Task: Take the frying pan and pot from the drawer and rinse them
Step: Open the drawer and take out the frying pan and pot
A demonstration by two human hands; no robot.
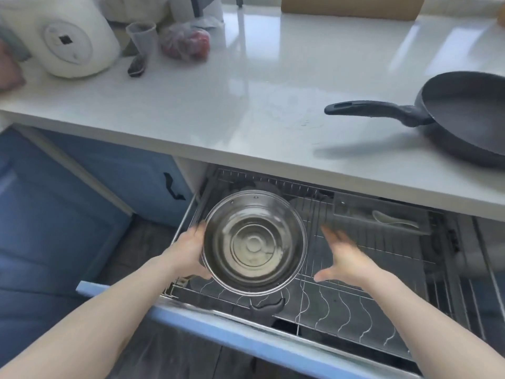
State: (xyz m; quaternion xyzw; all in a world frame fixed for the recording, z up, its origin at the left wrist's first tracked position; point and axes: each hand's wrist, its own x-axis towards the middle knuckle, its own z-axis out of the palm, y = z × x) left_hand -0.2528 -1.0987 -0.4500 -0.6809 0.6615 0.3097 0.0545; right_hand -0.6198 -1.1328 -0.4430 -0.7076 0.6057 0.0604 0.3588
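While our left hand [191, 250] grips the pot [254, 242] over the open drawer [355, 305], our right hand [347, 258] spreads empty beside it, likely to steady it; the pan [464, 116] waits on the surface [246, 86].

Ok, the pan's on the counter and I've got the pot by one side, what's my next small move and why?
Probably bring the right hand onto the pot's free side. Only the left hand grips its rim above the open drawer, while the right is spread open beside it. Then lift it to the counter near the frying pan.
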